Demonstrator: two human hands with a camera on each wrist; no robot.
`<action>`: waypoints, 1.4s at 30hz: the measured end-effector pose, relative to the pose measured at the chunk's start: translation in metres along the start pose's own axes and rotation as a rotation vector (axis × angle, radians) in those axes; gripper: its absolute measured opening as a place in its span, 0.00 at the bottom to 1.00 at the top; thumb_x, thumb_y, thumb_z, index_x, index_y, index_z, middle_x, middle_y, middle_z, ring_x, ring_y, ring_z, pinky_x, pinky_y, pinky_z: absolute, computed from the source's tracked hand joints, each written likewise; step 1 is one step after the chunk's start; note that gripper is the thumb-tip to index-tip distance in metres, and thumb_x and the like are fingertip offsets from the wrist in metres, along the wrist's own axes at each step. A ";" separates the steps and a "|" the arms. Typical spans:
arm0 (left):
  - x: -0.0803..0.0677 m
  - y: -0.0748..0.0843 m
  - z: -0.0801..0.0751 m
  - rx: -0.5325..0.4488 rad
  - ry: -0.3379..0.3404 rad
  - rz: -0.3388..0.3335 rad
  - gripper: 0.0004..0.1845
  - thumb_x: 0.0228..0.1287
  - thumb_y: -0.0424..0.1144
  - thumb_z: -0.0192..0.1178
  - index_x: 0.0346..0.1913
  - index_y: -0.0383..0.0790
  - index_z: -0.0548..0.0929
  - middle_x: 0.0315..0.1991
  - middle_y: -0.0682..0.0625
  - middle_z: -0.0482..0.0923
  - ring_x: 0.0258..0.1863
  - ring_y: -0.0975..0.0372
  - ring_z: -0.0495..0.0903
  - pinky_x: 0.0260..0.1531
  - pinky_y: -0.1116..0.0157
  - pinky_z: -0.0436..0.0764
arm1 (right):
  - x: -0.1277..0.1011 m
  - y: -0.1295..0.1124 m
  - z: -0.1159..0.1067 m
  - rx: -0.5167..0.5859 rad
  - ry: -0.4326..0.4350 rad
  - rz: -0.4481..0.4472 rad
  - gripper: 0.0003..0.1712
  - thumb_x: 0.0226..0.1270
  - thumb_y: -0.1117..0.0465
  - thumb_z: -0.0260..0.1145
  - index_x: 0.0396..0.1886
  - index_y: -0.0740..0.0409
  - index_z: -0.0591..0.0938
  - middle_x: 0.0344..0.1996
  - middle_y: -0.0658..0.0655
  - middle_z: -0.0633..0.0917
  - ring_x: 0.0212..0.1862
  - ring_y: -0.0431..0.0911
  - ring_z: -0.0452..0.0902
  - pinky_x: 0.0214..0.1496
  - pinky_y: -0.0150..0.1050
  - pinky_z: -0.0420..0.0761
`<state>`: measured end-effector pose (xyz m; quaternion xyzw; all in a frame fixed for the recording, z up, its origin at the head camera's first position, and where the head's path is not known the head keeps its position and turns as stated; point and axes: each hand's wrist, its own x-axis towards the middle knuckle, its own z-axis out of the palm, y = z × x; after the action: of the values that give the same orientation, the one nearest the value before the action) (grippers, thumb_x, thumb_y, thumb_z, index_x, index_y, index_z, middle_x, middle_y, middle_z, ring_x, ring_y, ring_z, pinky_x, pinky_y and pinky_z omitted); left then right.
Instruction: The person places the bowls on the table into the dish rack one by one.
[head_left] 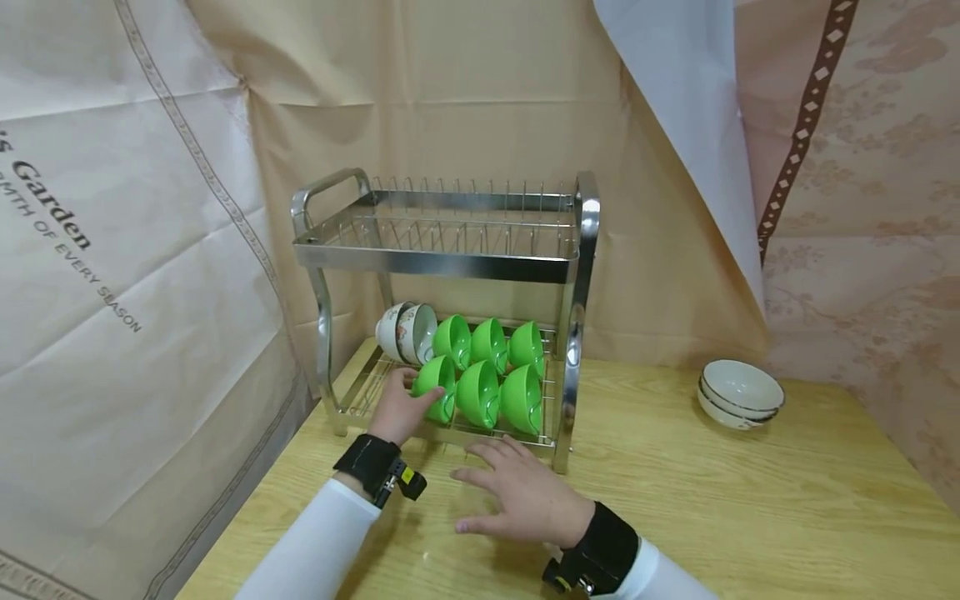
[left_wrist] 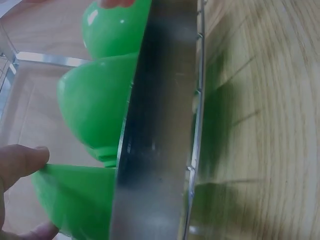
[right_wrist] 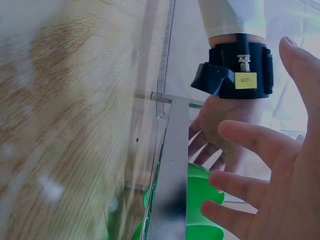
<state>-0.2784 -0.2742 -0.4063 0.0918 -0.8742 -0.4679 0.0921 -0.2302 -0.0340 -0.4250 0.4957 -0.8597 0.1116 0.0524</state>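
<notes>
A two-tier steel dish rack [head_left: 442, 265] stands on the wooden table. Its lower tier holds six green bowls on edge in two rows, with patterned white bowls [head_left: 405, 332] at the back left. My left hand [head_left: 408, 402] reaches into the lower tier and pinches the front-left green bowl [head_left: 437, 385] at its rim. In the left wrist view the thumb [left_wrist: 22, 159] lies on that bowl [left_wrist: 70, 200] and another fingertip shows below it. My right hand [head_left: 517, 492] hovers over the table just in front of the rack, fingers [right_wrist: 250, 187] spread and holding nothing.
Two stacked white bowls [head_left: 741, 393] sit on the table [head_left: 712, 500] to the right of the rack. The rack's upper tier holds nothing. Fabric sheets hang close behind and on both sides. The rack's front rail [right_wrist: 172, 175] runs between my right hand and the bowls.
</notes>
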 end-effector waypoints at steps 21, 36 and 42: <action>-0.014 0.009 0.004 0.353 0.107 0.206 0.36 0.65 0.53 0.64 0.66 0.31 0.70 0.65 0.32 0.68 0.63 0.41 0.68 0.62 0.42 0.70 | -0.010 0.003 -0.003 -0.002 -0.025 0.047 0.43 0.63 0.21 0.45 0.70 0.36 0.73 0.73 0.56 0.66 0.73 0.53 0.60 0.74 0.59 0.55; -0.079 0.039 0.033 0.619 0.077 0.590 0.40 0.62 0.66 0.60 0.69 0.44 0.72 0.70 0.37 0.65 0.67 0.42 0.65 0.64 0.42 0.68 | -0.046 0.022 -0.016 0.017 0.017 0.111 0.41 0.63 0.25 0.55 0.70 0.40 0.73 0.71 0.55 0.69 0.72 0.54 0.62 0.73 0.61 0.56; -0.098 0.044 0.051 0.648 0.014 0.644 0.42 0.59 0.72 0.58 0.71 0.53 0.70 0.72 0.41 0.63 0.69 0.44 0.64 0.62 0.41 0.69 | -0.081 0.036 -0.029 0.019 0.047 0.197 0.43 0.62 0.23 0.54 0.70 0.41 0.73 0.70 0.57 0.70 0.73 0.56 0.60 0.74 0.60 0.54</action>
<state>-0.1996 -0.1848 -0.4049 -0.1575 -0.9588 -0.1174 0.2052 -0.2215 0.0585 -0.4183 0.4064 -0.9017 0.1361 0.0565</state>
